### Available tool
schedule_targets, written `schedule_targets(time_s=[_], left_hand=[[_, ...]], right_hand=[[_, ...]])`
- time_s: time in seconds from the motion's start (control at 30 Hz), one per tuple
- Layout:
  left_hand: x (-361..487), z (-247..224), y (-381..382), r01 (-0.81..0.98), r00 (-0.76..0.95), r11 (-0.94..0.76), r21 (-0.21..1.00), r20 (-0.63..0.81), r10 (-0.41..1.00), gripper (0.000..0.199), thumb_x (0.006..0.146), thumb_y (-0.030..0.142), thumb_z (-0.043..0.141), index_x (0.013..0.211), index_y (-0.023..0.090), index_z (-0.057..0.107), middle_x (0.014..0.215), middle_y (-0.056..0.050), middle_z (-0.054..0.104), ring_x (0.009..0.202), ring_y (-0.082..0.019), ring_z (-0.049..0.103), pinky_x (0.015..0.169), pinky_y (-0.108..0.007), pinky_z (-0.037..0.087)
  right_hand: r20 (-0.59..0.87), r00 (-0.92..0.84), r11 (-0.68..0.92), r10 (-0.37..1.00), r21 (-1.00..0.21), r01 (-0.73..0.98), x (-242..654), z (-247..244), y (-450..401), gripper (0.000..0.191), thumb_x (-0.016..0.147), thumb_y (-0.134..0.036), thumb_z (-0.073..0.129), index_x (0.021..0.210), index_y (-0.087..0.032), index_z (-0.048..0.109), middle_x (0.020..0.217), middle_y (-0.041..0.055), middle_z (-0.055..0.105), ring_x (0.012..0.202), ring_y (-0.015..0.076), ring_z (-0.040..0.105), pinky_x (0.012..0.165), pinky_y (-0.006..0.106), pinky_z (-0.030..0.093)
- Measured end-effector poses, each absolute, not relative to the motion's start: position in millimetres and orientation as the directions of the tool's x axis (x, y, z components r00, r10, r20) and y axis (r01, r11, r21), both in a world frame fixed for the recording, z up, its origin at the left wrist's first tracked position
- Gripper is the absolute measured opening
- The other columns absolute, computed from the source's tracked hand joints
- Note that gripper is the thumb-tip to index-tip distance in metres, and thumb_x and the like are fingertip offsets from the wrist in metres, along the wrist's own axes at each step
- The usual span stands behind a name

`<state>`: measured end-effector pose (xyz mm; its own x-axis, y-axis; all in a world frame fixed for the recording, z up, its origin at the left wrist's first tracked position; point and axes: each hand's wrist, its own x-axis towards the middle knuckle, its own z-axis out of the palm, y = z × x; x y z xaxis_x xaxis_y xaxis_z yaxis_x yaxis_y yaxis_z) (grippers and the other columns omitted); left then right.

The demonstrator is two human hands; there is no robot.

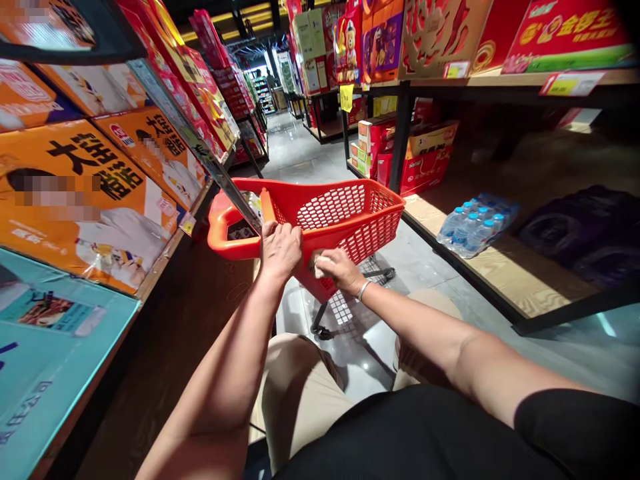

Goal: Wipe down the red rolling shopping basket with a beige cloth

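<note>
A red plastic shopping cart [320, 230] with mesh sides stands in front of me, turned sideways across the aisle. My left hand [281, 248] is closed over its near rim, beside the orange upright divider [268, 203]. Lower and to the right, my right hand [344, 270] is closed on a pale crumpled cloth [324, 264] at the cart's near outer side. Part of the cloth is hidden by the fingers. A silvery bracelet [365, 290] circles the right wrist. Some small items, too unclear to name, show at the cart's left end.
Stacked orange cartons [75, 193] and a turquoise box [55, 333] line the left side close by. At right, a wood shelf [525, 293] with a black frame bears a pack of water bottles [477, 227]. A tiled aisle [295, 150] runs ahead between gift-box shelves.
</note>
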<state>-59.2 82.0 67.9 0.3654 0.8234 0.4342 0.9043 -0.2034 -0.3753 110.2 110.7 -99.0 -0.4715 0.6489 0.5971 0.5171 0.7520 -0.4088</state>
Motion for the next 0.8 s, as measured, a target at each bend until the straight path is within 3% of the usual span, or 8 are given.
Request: schedule_targets(time_s=[0.17, 0.27, 0.33, 0.4, 0.57, 0.63, 0.8], left_hand=[[-55, 66, 81, 0.926, 0.347, -0.221, -0.305, 0.462, 0.816, 0.032, 0.095, 0.018, 0.035, 0.086, 0.017, 0.066, 0.086, -0.013, 0.066, 0.089, -0.028, 0.061, 0.104, -0.046, 0.033], [-51, 63, 79, 0.932, 0.345, -0.239, -0.271, 0.474, 0.81, 0.029, 0.094, 0.018, 0.037, 0.086, 0.018, 0.064, 0.087, -0.013, 0.064, 0.09, -0.029, 0.061, 0.106, -0.048, 0.033], [-48, 59, 77, 0.928, 0.355, -0.238, -0.285, 0.49, 0.796, 0.025, 0.094, 0.021, 0.04, 0.088, 0.017, 0.064, 0.089, -0.013, 0.064, 0.093, -0.03, 0.06, 0.107, -0.049, 0.033], [-47, 54, 75, 0.925, 0.36, -0.229, -0.305, 0.505, 0.784, 0.023, 0.093, 0.021, 0.042, 0.095, 0.015, 0.064, 0.093, -0.014, 0.063, 0.097, -0.031, 0.058, 0.109, -0.049, 0.033], [-52, 42, 72, 0.932, 0.33, -0.189, -0.308, 0.516, 0.79, 0.033, 0.092, 0.019, 0.043, 0.117, 0.012, 0.063, 0.103, -0.014, 0.062, 0.105, -0.032, 0.055, 0.116, -0.05, 0.028], [-56, 39, 72, 0.946, 0.302, -0.181, -0.27, 0.522, 0.798, 0.035, 0.093, 0.018, 0.041, 0.121, 0.014, 0.062, 0.104, -0.013, 0.063, 0.107, -0.031, 0.054, 0.117, -0.051, 0.027], [-61, 34, 74, 0.958, 0.278, -0.186, -0.219, 0.538, 0.796, 0.035, 0.092, 0.017, 0.041, 0.12, 0.016, 0.062, 0.104, -0.013, 0.062, 0.107, -0.031, 0.054, 0.12, -0.052, 0.026]], right_hand=[[0.673, -0.19, 0.615, 0.715, -0.476, 0.629, 153, -91, 138, 0.027, 0.091, -0.022, 0.061, 0.115, -0.028, 0.073, 0.128, 0.0064, 0.06, 0.114, 0.026, 0.051, 0.104, 0.043, 0.045], [0.671, -0.02, 0.516, 0.741, -0.55, 0.657, 156, -107, 137, 0.038, 0.081, -0.016, 0.068, 0.118, -0.025, 0.071, 0.133, 0.0097, 0.054, 0.118, 0.0283, 0.049, 0.106, 0.047, 0.045], [0.681, -0.053, 0.543, 0.73, -0.532, 0.65, 148, -120, 128, 0.041, 0.08, -0.012, 0.066, 0.119, -0.025, 0.071, 0.136, 0.0102, 0.051, 0.122, 0.0286, 0.046, 0.109, 0.048, 0.044], [0.674, -0.191, 0.618, 0.714, -0.478, 0.624, 138, -134, 115, 0.036, 0.084, -0.012, 0.063, 0.115, -0.027, 0.073, 0.137, 0.0083, 0.052, 0.124, 0.0273, 0.045, 0.11, 0.046, 0.044], [0.58, -0.43, 0.71, 0.692, -0.439, 0.551, 137, -148, 99, 0.023, 0.092, -0.016, 0.058, 0.101, -0.028, 0.076, 0.116, 0.0041, 0.064, 0.11, 0.0223, 0.051, 0.1, 0.042, 0.051], [0.63, -0.398, 0.727, 0.667, -0.433, 0.532, 144, -135, 104, 0.02, 0.092, -0.02, 0.06, 0.103, -0.027, 0.076, 0.117, 0.0042, 0.064, 0.109, 0.0224, 0.052, 0.098, 0.041, 0.051], [0.763, -0.111, 0.656, 0.637, -0.461, 0.597, 157, -98, 128, 0.027, 0.086, -0.024, 0.068, 0.113, -0.027, 0.074, 0.134, 0.0065, 0.055, 0.12, 0.0263, 0.046, 0.108, 0.045, 0.044]])
